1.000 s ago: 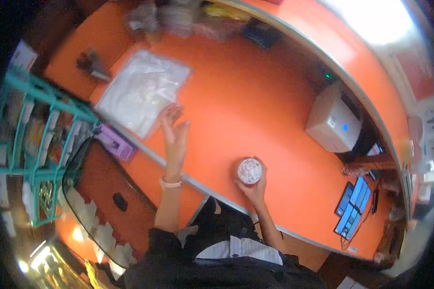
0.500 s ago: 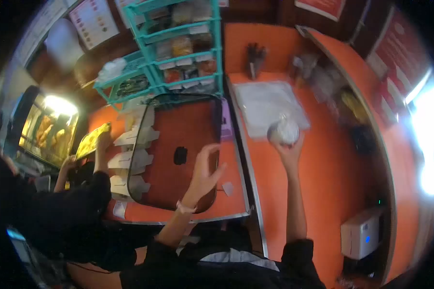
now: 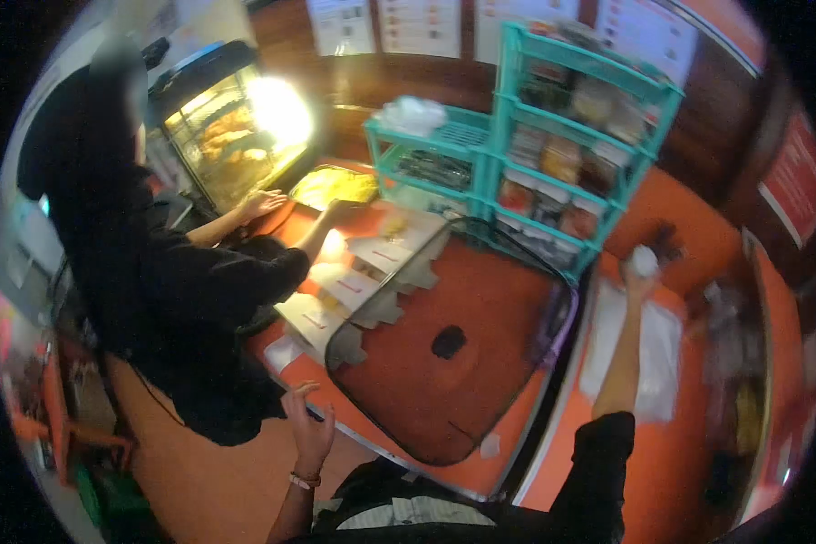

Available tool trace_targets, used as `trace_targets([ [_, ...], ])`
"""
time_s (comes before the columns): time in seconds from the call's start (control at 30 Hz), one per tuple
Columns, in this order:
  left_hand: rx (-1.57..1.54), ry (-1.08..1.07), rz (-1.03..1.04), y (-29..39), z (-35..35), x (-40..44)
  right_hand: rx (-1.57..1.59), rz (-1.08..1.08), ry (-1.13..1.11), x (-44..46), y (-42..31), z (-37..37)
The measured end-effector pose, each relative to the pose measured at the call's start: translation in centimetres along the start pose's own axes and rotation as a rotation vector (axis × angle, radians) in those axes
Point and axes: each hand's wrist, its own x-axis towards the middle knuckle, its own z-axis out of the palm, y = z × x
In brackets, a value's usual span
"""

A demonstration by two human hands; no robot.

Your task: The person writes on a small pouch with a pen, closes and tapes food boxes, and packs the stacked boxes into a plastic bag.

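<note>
My right hand (image 3: 639, 283) reaches over the far part of the right-hand counter, its fingers wrapped round a small round white-topped container (image 3: 644, 261). What is inside it I cannot make out. Below this hand lies a stack of clear plastic bags (image 3: 659, 354). My left hand (image 3: 310, 428) hangs in the air by the counter's front edge, empty, with its fingers apart and slightly bent. Nearest to it is a large dark-rimmed tray (image 3: 399, 419) on the orange counter, with a black oval spot (image 3: 448, 342) in its middle.
Paper food boxes (image 3: 344, 286) line the tray's left side. At left a person in black (image 3: 190, 281) stands by a pan of yellow food (image 3: 333, 187) and a lit display warmer (image 3: 231, 136). A teal shelf rack (image 3: 503, 172) with jars stands behind the tray.
The view has swung left, bringing the co-worker and warmer further in. My right hand has carried the container away from me, past the bags. My left hand has left its place above the tray.
</note>
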Motion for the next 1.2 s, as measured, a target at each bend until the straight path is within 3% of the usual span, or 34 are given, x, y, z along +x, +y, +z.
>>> trace_targets([
  [0.07, -0.008, 0.052, -0.029, -0.2, 0.6, -0.6, 0.002, -0.014, -0.004, 0.1, 0.2, 1.0],
  [0.13, 0.017, 0.017, -0.054, -0.7, 1.4, -1.1, 0.033, -0.247, -0.056, 1.5, 4.5, 4.1],
  [0.27, -0.005, 0.076, -0.135, -1.6, 2.4, -2.0, -0.07, -0.079, -0.006, 1.0, 3.5, 5.0],
  [0.5, -0.165, 0.126, -0.401, -2.5, 4.4, -2.4, -0.144, -0.016, 0.043, 0.0, 1.0, 5.0],
  [0.57, -0.474, 0.109, -0.563, -3.2, 5.0, -2.4, -0.185, -0.001, 0.076, -0.5, -0.2, 4.2],
  [0.6, -0.476, 0.111, -0.56, -3.4, 5.1, -2.4, -0.209, -0.013, 0.114, -0.9, -1.3, 3.4],
  [0.67, -0.6, 0.022, -0.739, -3.7, 5.5, -2.4, -0.241, -0.168, 0.253, -2.1, -3.8, 1.5],
  [0.7, -0.604, 0.013, -0.736, -4.1, 5.8, -2.4, -0.178, -0.423, 0.304, -2.2, -4.0, 0.6],
  [0.73, -0.635, -0.048, -0.78, -4.4, 6.1, -2.6, -0.19, -0.422, 0.307, -2.8, -4.9, 0.2],
  [0.8, -0.671, -0.129, -0.815, -4.4, 6.2, -2.6, 0.106, -0.404, -0.098, -4.2, -7.8, 0.4],
  [0.87, -0.764, -0.337, -0.976, -3.8, 6.4, -1.9, 0.099, -0.212, -0.69, -5.7, -11.7, -0.9],
  [0.9, -0.772, -0.34, -0.967, -3.8, 6.6, -1.7, 0.029, -0.293, -0.719, -7.1, -12.2, -0.4],
  [0.97, -0.914, -0.557, -0.967, -3.9, 6.9, -1.4, -0.033, -0.387, -0.736, -9.2, -13.2, 1.2],
  [1.03, -0.979, -0.594, -0.969, -5.3, 7.7, -1.9, -0.199, -0.29, -1.082, -10.3, -13.7, 1.7],
  [1.07, -1.035, -0.636, -0.98, -6.3, 8.4, -2.2, -0.2, -0.305, -1.066, -10.6, -13.6, 2.1],
  [1.13, -1.021, -0.648, -1.033, -8.0, 8.5, -3.6, -0.101, -0.449, -0.735, -11.1, -14.3, 2.2],
  [1.17, -1.062, -0.644, -0.985, -8.6, 8.2, -4.6, -0.3, -0.432, -0.812, -10.0, -15.9, 0.7],
  [1.2, -1.1, -0.643, -0.931, -9.0, 7.9, -4.7, -0.298, -0.441, -0.795, -8.3, -17.5, -0.5],
])
